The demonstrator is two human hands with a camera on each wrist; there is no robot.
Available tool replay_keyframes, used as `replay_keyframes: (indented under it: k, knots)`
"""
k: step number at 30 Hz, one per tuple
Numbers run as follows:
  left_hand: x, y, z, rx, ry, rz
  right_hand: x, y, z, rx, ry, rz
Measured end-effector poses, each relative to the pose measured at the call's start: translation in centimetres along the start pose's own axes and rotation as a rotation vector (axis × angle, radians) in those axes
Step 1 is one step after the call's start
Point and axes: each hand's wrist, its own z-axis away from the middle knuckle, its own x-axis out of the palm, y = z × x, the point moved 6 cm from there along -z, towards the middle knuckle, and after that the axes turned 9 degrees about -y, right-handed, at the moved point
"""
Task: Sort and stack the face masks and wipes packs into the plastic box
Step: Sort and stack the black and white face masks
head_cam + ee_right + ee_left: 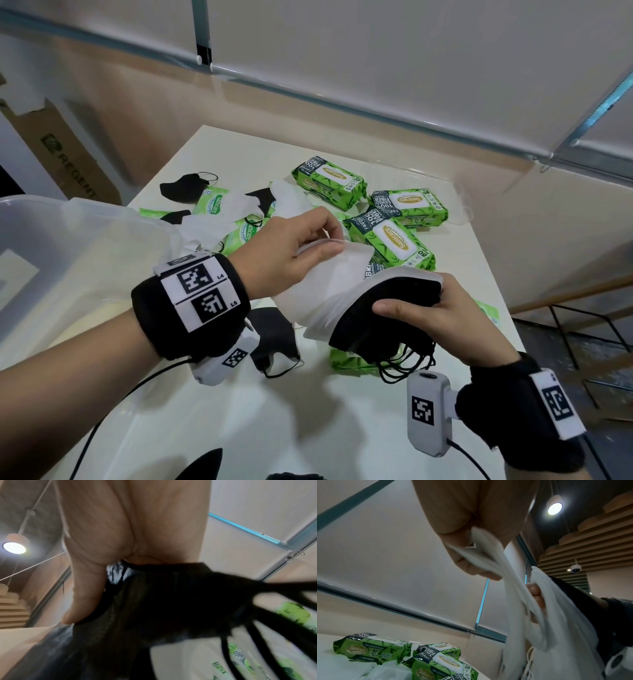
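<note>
At the far left a brown cardboard carton (pixel 68 161) leans against the wall, and below it the clear plastic box (pixel 51 246) stands at the left edge of the white table (pixel 342 411), its near corner in front of some of the loose masks. Behind the box lie a black mask (pixel 186 186), thin pale-green wipes packs (pixel 214 205) and loose white masks (pixel 239 202), all jumbled together and overlapping.

The left hand (pixel 291 253), a marker band on its wrist, reaches across the pile and pinches the upper edge of a white mask (pixel 329 284) between thumb and curled fingers; the left wrist view shows the fabric gripped in the fingers (pixel 471 566). This hand and the held bundle hide much of the pile behind. A single black mask (pixel 274 337) lies on the table just below the left wrist.

Farther right, three large green wipes packs (pixel 387 236) lie beside one another on the table, the nearest partly hidden by the white mask.

The right hand (pixel 455 322) grasps a stack of black masks (pixel 383 318), thumb on top, with white masks layered against it; black ear loops (pixel 407 363) dangle over another green pack (pixel 346 359) beneath.
</note>
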Motion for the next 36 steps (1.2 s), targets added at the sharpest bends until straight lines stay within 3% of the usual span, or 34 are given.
replay_keyframes:
  k: [9, 15, 21, 24, 26, 28, 32, 36]
  knots:
    - [-0.5, -0.7, -0.4, -0.076, -0.039, 0.128, -0.5, -0.4, 0.1, -0.076, 0.018, -0.011]
    - [-0.4, 1.3, -0.1, 0.130, 0.057, -0.075, 0.0, -0.9, -0.4, -0.255, 0.009, 0.032]
    - [-1.1, 2.5, 0.1, 0.193, 0.290, -0.338, 0.4, -1.2, -0.6, -0.283, -0.045, 0.021]
    - [-2.5, 2.8, 0.3, 0.167, 0.447, -0.373, 0.4, -1.2, -0.6, -0.296, -0.056, 0.019]
    - [-3.0, 3.4, 0.4, 0.192, 0.471, -0.356, 0.4, -1.1, -0.6, -0.293, -0.049, 0.030]
    - [-2.5, 4.0, 0.7, 0.246, 0.416, -0.303, 0.3, -1.2, -0.6, -0.294, -0.032, 0.031]
    - [0.8, 4.9, 1.5, 0.328, 0.180, -0.150, -0.1, -1.3, -0.5, -0.302, 0.058, 0.022]
    - [1.9, 4.4, 1.7, 0.285, 0.057, -0.045, -0.4, -1.3, -0.7, -0.250, 0.171, -0.026]
